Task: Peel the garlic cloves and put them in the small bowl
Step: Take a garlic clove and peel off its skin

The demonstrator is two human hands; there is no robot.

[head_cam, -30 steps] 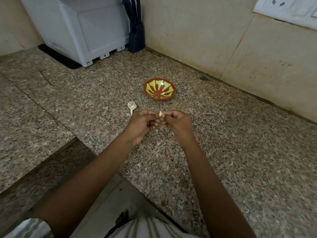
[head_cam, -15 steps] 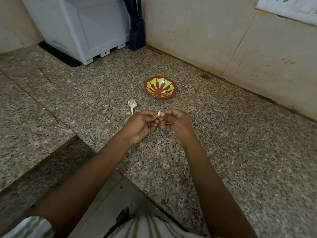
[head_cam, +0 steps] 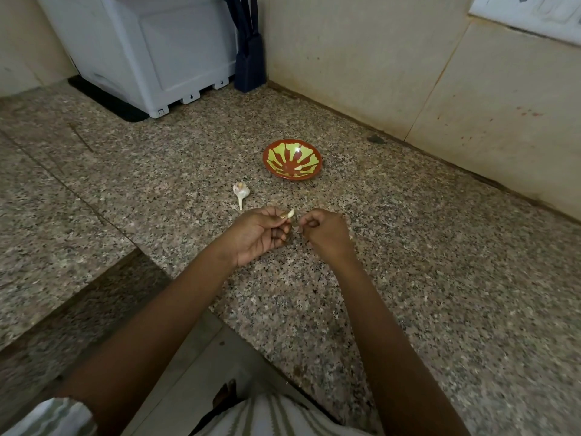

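Garlic clove point(head_cam: 290, 213) is pinched at the fingertips of the left hand point(head_cam: 261, 234), a little above the counter point(head_cam: 408, 247), with its pale tip pointing up toward the bowl point(head_cam: 290, 177). The upper part of the clove looks bare and cream-coloured. The lower part is hidden behind the fingers, so I cannot tell if all the skin is off.

The right hand point(head_cam: 325, 232) is just beside it, not touching the clove, with its fingers curled in. It may hold a bit of peeled skin between thumb and finger, but this is too small to see and I cannot say it is so.

Beyond the hands, the small bowl stands on the counter, and one pale peeled clove point(head_cam: 298, 167) lies inside it, on the near right side. To the left of the bowl and near the left hand, a garlic bulb point(head_cam: 240, 191) with its stem lies on the counter, apart from both.

My judgement is that the task is at an early or middle stage. One clove is already in the bowl, a second one is almost peeled, and the bulb seems to have more cloves to break off, peel and drop in.
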